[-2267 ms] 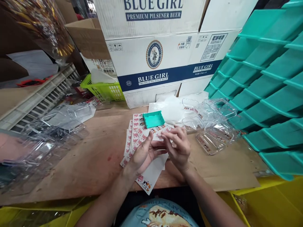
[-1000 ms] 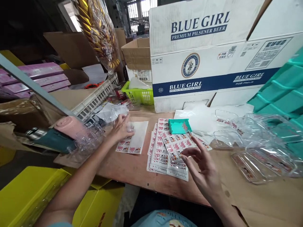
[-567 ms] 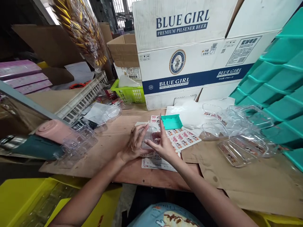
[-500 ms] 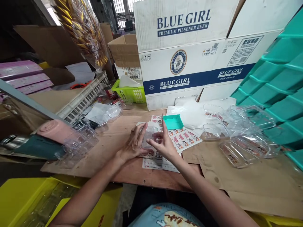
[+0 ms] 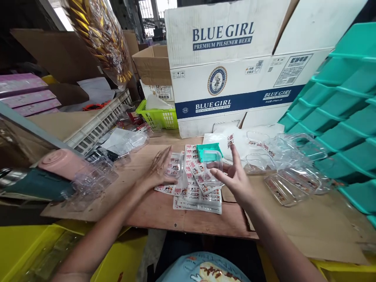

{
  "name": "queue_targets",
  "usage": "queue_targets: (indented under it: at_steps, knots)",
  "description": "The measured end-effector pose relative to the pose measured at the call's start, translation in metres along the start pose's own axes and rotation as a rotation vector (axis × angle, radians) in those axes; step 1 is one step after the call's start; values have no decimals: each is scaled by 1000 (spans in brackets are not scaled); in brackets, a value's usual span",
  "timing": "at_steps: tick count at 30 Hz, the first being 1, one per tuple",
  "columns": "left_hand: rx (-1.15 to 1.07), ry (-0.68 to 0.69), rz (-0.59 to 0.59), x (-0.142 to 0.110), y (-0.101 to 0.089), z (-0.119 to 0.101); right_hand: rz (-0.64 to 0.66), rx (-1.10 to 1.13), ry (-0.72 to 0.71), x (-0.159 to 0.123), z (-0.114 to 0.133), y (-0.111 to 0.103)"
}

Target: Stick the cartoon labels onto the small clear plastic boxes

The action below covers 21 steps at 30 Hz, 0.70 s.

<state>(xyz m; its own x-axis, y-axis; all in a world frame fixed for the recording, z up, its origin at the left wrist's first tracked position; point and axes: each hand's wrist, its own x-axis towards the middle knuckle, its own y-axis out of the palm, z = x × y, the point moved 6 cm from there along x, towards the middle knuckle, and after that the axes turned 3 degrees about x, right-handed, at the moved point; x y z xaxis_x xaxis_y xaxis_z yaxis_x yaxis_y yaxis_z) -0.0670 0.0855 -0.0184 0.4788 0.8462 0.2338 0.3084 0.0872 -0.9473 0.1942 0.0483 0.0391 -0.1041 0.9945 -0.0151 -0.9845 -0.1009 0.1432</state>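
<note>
My left hand [image 5: 157,170] grips the left side of a clear plastic box half [image 5: 175,164] between thumb and fingers. In my right hand [image 5: 235,174] is another clear plastic piece [image 5: 214,178], held upright between the thumb and the lower fingers. The right index finger points up, with a small printed sticker [image 5: 230,140] at its tip. Sheets of printed stickers [image 5: 192,192] lie spread and stacked beneath both hands. Just behind the right-hand piece sits a small teal tray [image 5: 201,150], partly seen through the clear plastic.
Clear boxes with stickers [image 5: 293,184] are piled to the right, before stacked teal bins [image 5: 346,98]. A white beer carton [image 5: 217,55] stands behind. A green basket [image 5: 158,117], pink bottle [image 5: 58,162], dark green flask [image 5: 35,184] and loose clear packaging [image 5: 96,176] occupy the left.
My hands have moved apart, each taking a clear plastic piece. A sticker now shows at my raised right index fingertip. The view has shifted slightly.
</note>
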Motion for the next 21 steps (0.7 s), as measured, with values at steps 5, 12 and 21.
queue_targets:
  at_steps: [5,12,21]
  knots:
    - [-228,-181,-67,-2,-6,4,69,56,51,-13,-10,-11]
    - [-962,-283,-273,-1,-37,-82,202,27,36,-22,-5,-11]
    - [-1951,-512,17,23,16,-145,96,-324,-207,-39,7,-38]
